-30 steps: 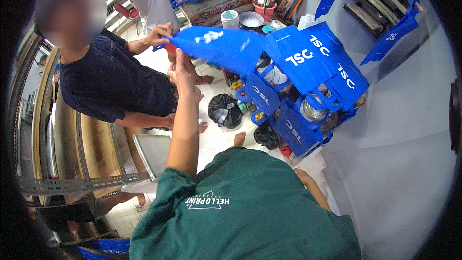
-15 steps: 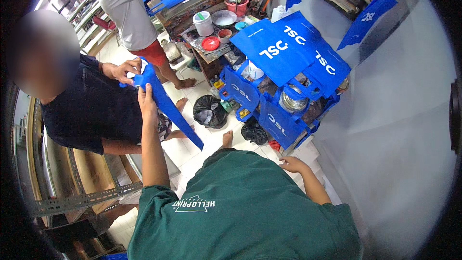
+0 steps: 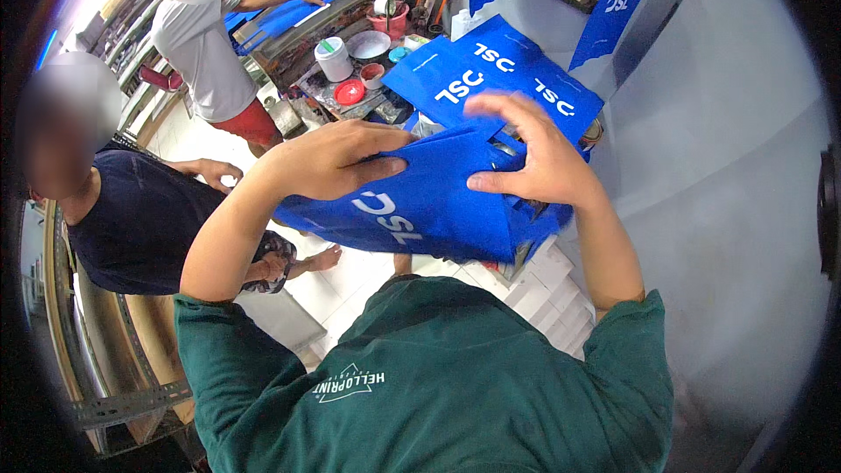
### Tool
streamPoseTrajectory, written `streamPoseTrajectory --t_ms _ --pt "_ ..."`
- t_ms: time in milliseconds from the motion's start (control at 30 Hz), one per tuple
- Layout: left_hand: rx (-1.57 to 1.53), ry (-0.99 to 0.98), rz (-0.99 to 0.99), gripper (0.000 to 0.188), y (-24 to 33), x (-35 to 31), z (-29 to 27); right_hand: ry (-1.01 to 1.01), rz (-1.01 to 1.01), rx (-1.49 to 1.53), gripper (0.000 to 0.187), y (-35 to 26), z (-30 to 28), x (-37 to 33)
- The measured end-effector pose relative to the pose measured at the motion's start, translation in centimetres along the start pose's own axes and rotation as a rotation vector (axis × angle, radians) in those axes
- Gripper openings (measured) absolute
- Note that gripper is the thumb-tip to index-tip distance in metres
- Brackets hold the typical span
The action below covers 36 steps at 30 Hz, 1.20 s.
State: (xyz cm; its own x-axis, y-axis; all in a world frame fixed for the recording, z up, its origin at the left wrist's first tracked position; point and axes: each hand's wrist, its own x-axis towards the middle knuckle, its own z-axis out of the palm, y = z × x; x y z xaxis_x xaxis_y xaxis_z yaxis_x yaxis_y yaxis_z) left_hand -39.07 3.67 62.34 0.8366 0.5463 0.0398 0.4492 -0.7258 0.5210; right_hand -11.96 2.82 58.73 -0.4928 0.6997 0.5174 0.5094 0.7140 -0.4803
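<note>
A blue fabric tote bag [image 3: 442, 197] with white lettering hangs in front of me at a tilt. My left hand [image 3: 328, 158] grips its upper left edge between thumb and fingers. At the bag's upper right, my right hand [image 3: 547, 158] is open, thumb and fingers spread around the top corner; its fingertips are smeared by motion. More blue bags [image 3: 477, 70] lie flat on a stack just beyond, printed side up. The bag I hold covers the lower part of that stack.
A person in a dark shirt [image 3: 149, 219] stands at my left. Behind, another person in a white shirt [image 3: 206, 52] reaches over a work table with blue bags. A cluttered bench holds a white tub [image 3: 333, 59], a red lid [image 3: 349, 92] and bowls. A grey wall [image 3: 701, 210] bounds the right.
The blue bag has passed from the person in the dark shirt to me and swung right, in front of me. My right hand has risen from low beside me to the bag's top corner.
</note>
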Motion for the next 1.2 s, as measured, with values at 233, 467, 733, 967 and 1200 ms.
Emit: streamPoseTrajectory --t_ms 233,467,733,967,1200 --pt "0.084 0.881 0.048 0.051 -1.1 -1.5 -2.9 0.096 0.311 0.647 0.018 -1.8 -1.9 -0.6" --pt "-1.797 0.899 -0.296 0.109 -11.9 1.0 17.1 0.592 0.569 0.580 0.042 2.0 -11.5 -8.8" --pt "-1.851 0.214 -0.199 0.059 -9.2 8.4 20.5 0.702 0.924 0.513 0.038 6.9 -10.7 -21.2" --pt "-1.306 0.462 -0.435 0.036 -14.1 12.4 20.4 0.576 1.010 0.523 0.038 15.5 -5.3 -22.6" --pt "-0.953 0.711 -0.580 0.050 -21.8 16.8 19.4 0.540 0.990 0.560 0.042 27.1 -0.3 -17.5"
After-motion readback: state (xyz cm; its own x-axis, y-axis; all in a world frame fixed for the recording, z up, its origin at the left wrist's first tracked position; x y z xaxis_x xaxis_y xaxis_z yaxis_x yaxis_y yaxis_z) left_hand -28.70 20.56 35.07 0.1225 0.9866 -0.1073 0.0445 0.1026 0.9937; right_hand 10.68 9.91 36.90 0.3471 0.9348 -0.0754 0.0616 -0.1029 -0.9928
